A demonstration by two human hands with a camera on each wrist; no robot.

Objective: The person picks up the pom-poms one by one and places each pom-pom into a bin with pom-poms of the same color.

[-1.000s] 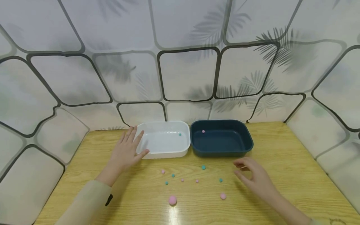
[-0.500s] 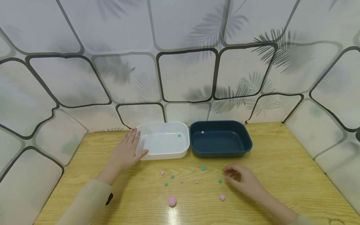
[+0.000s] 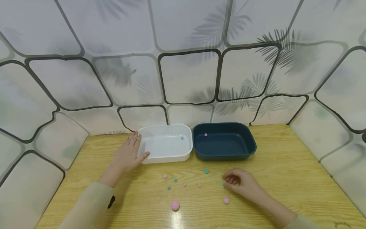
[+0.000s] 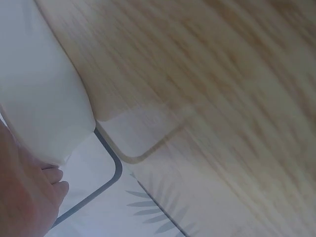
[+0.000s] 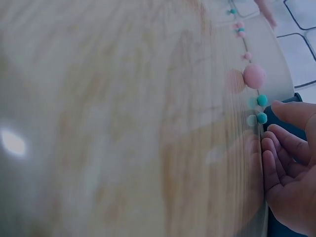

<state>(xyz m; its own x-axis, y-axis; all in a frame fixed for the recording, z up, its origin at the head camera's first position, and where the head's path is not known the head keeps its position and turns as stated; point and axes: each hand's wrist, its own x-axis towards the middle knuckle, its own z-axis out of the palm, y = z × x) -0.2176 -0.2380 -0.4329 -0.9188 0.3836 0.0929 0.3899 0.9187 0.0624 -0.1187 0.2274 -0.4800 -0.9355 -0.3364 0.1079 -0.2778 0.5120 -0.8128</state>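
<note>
Two hands: the left hand (image 3: 127,155) lies flat with straight fingers against the left end of the white rectangular plastic tub (image 3: 168,156), steadying it; the right hand (image 3: 243,184) rests on the desk with fingers curled in towards a small teal pom-pom (image 3: 223,184).
Right-hand grip: fingertips sit right at the teal pom-pom; in the right wrist view it (image 5: 261,118) lies just off the fingertips (image 5: 276,106), so I cannot tell whether it is pinched yet.
Teal pom-pom's place: on the light wooden desk (image 3: 286,165), in front of the dark blue rectangular plastic tub (image 3: 226,155), not lifted.
Tubs: side by side at the back of the desk, nearly touching; the white one holds one tiny teal ball (image 3: 182,138), the blue one a tiny pink ball (image 3: 205,135).
Loose pieces: a large pink pom-pom (image 3: 175,205), a smaller pink pom-pom (image 3: 226,200) just below the right hand, another teal ball (image 3: 206,171), and several tiny pink and teal ones scattered between.
Risk, grip: the ball is small, soft and round, so in my judgement a pinch that closes off-centre could flick it away across the smooth desk.
Risk, neighbours: the heel of the right hand is near the smaller pink pom-pom and could nudge it towards the desk's front edge.
Risk, sorting: the tubs stand so close that a careless drop near their shared edge could land in the wrong one.
</note>
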